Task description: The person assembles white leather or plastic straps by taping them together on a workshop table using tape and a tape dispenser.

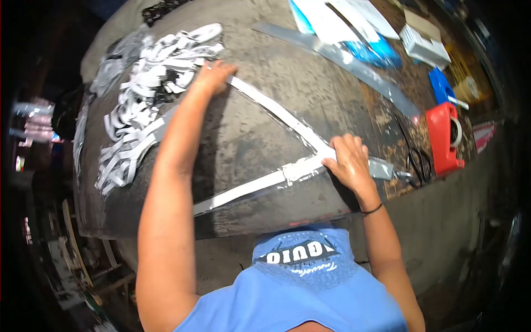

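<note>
standing at the surface [251, 138], wearing a blue shirt [332, 304] printed "quio", with smaller script too blurred to read fully. at the left edge, tangled white strips [166, 52]; near the right edge, a red tape dispenser [438, 133]. pressing the bent white strip [276, 113] near the near edge with the right hand [351, 160], thumb and fingers apart; touching its far end with the left hand [214, 77], grip impossible to tell.

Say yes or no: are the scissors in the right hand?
No, the scissors lie on the table near the red tape dispenser, while the right hand is at the white strip.
</note>
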Tool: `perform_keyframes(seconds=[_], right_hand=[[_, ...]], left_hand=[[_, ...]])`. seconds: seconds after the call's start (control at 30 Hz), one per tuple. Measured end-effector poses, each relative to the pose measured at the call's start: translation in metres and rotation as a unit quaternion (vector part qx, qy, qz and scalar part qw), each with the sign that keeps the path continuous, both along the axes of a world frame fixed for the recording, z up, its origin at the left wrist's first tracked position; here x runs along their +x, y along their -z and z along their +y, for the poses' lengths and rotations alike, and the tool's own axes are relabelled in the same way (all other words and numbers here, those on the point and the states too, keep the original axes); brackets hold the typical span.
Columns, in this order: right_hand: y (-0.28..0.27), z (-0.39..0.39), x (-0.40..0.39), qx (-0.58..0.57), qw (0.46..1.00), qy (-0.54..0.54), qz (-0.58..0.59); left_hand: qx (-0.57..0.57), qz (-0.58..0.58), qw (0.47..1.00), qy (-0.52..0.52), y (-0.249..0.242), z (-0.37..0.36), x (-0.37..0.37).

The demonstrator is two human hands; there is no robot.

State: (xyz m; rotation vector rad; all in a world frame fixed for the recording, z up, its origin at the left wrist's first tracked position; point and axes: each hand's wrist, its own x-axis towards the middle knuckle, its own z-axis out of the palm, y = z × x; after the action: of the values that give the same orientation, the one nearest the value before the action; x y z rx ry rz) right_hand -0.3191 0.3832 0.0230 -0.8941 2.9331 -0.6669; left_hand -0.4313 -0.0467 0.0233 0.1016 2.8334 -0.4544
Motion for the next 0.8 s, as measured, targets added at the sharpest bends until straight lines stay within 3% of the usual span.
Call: perform_keyframes(seconds=[0.23, 0.3, 0.33, 0.5, 0.67, 0.7, 0.77, 0.8], right_hand=[[0.001, 0.0, -0.003, -0.002, 1.0, -0.005, -0.016], [-0.003, -0.002, -0.003, 0.005, 1.0, -0.001, -0.026], [-0.006, -0.001, -0.003, 0.012, 0.999, 0.002, -0.036], [-0.006, 0.002, -0.012, -0.034, 0.996, 0.002, -0.08], [-0.006, 0.003, -0.013, 0.0, 0.995, -0.066, -0.07], [-0.006, 0.002, -0.012, -0.002, 0.995, -0.071, -0.063], [-0.005, 0.002, -0.009, -0.011, 0.995, -0.089, -0.047], [-0.005, 0.002, -0.008, -0.02, 0.994, -0.094, -0.041]], left_hand=[[-0.016, 0.01, 0.997, 0.075, -0.035, -0.002, 0.009], [0.041, -0.084, 0.995, 0.025, -0.051, -0.005, 0.017], [0.08, -0.026, 0.996, 0.024, -0.06, -0.007, 0.032], [0.152, -0.027, 0.987, -0.05, -0.125, 0.001, 0.137], [0.304, -0.05, 0.942, -0.13, -0.1, 0.007, 0.283], [0.33, -0.102, 0.914, -0.212, -0.097, 0.024, 0.301], [0.371, -0.03, 0.911, -0.177, -0.058, 0.029, 0.348], [0.356, -0.015, 0.91, -0.211, -0.051, 0.039, 0.361]])
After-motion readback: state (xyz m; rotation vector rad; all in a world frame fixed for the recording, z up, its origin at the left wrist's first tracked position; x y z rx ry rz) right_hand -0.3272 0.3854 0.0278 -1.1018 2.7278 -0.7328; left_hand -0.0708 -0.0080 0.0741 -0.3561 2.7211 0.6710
